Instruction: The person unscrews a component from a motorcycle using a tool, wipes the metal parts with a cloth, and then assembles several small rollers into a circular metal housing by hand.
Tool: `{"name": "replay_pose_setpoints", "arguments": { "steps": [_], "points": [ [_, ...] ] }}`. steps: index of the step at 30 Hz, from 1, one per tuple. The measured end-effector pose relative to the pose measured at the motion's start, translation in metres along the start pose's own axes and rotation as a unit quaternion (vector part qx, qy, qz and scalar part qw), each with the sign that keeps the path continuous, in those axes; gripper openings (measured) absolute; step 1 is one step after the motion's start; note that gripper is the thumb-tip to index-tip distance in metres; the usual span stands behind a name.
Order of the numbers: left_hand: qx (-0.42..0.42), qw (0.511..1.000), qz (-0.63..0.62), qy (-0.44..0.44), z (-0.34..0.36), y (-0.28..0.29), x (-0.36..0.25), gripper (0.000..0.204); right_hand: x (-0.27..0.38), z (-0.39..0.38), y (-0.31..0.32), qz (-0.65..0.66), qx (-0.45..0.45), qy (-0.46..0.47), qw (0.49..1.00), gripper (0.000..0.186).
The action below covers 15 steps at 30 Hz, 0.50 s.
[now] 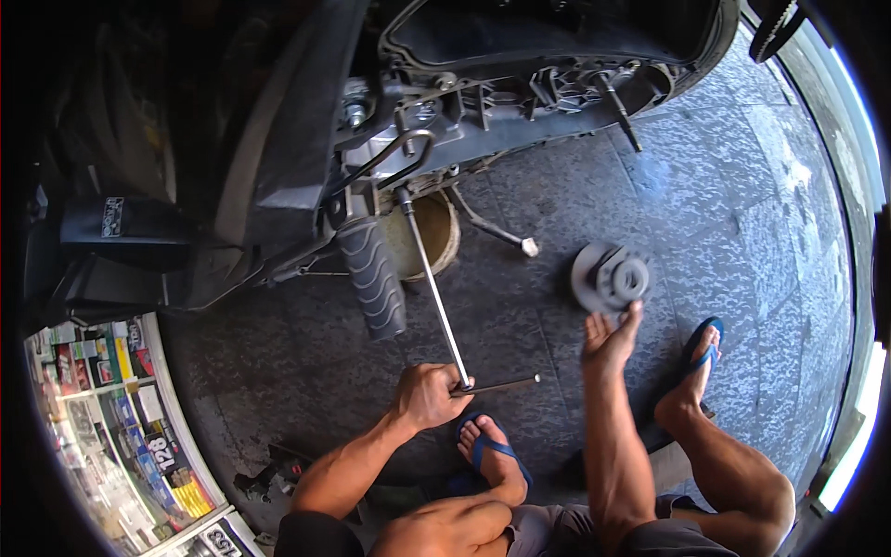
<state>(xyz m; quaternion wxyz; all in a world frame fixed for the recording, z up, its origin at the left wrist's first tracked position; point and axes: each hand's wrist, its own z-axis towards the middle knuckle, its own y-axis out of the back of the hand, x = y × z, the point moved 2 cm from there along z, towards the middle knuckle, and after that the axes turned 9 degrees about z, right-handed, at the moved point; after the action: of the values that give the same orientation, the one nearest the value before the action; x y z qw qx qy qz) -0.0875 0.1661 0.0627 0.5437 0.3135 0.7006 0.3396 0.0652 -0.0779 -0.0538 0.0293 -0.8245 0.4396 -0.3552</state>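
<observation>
My left hand [431, 397] is closed around the crossbar of a long T-handle socket wrench [431, 276]. The wrench's shaft slants up to its socket end, beside the lower edge of the motor scooter's engine casing [422, 139]. A round grey metal part [611, 278], stepped like a clutch or pulley assembly, is smeared by motion at the centre right. Just below it is my right hand [610, 345], its thumb and fingers apart. The thumb tip overlaps the part's lower edge; whether it bears the part's weight cannot be made out.
A ribbed rubber footrest [371, 278] juts out left of the wrench. Behind the shaft stands a round pan [422, 237], near a metal stand leg [497, 230]. A bare shaft [620, 113] protrudes from the casing. A display case [121, 427] borders the lower left.
</observation>
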Motion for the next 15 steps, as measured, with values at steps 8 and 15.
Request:
{"name": "replay_pose_setpoints", "arguments": {
  "steps": [8,15],
  "points": [
    [0.003,1.000,-0.005,0.015,-0.002,0.002,0.003,0.030,0.019,0.014,-0.033,-0.136,0.063,-0.004,0.989,0.103],
    [0.044,0.998,0.039,0.037,0.000,-0.011,0.011,0.019,-0.050,-0.144,-0.061,0.220,0.310,-0.315,0.870,0.078]
  ]
}}
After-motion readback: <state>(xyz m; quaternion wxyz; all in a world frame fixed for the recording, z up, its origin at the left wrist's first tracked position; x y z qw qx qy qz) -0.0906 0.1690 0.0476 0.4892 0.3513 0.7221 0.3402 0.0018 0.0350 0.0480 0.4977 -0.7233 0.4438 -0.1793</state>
